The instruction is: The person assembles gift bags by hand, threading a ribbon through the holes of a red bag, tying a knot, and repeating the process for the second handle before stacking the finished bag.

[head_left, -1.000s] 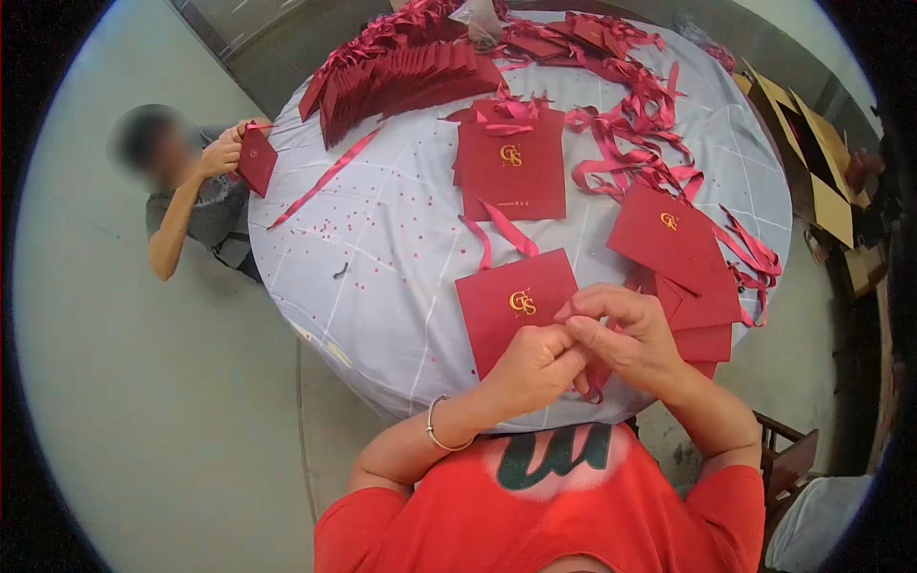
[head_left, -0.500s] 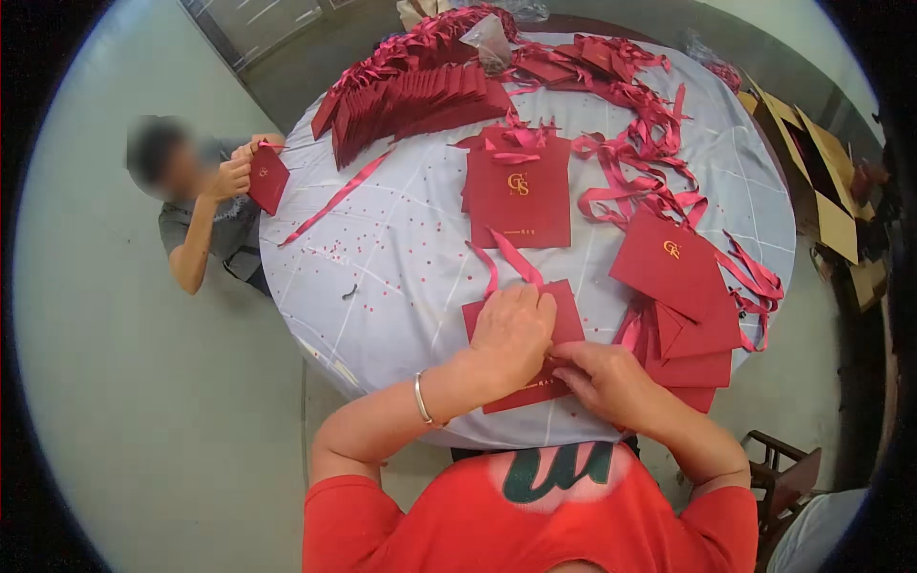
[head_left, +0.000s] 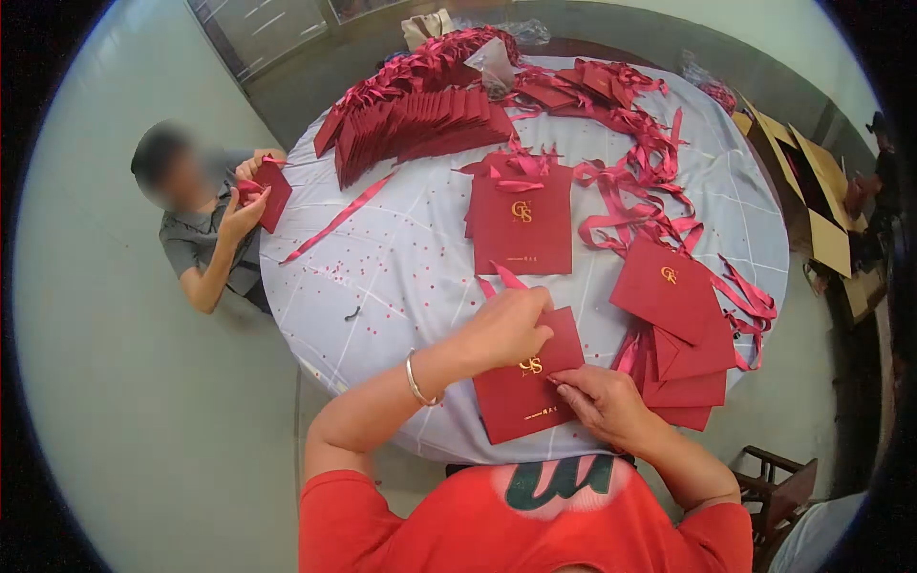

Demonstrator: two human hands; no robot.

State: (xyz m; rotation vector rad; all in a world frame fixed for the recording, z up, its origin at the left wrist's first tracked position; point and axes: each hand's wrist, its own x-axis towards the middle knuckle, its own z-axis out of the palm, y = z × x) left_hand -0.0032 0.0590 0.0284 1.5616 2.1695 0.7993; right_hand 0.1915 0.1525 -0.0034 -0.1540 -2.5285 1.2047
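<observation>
A dark red paper gift bag (head_left: 523, 417) with gold lettering lies flat on the table in front of me. Over its upper part is my left hand (head_left: 512, 327), closed with curled fingers; what they pinch is hidden. A pink ribbon (head_left: 508, 276) sticks out just beyond that hand. My right hand (head_left: 604, 406) rests at the bag's right edge, thumb and finger pressed together over its front, on something too small to make out. Farther off lies another red bag (head_left: 523, 234) with ribbon at its top. Several overlapping red bags (head_left: 673, 296) lie to the right.
Rows of red bags (head_left: 411, 129) and heaps of pink ribbon (head_left: 640, 210) cover the back and right of the round table (head_left: 401, 286). Small red dots lie scattered leftward. A co-worker (head_left: 196, 244) at left holds a red bag (head_left: 275, 198). Open cardboard boxes (head_left: 829, 239) stand at right.
My left hand has drawn away from my right fingertips, toward the bag's top, uncovering gold lettering. My right hand stays at the bag's edge. The co-worker's hand has shifted. The view has tilted slightly.
</observation>
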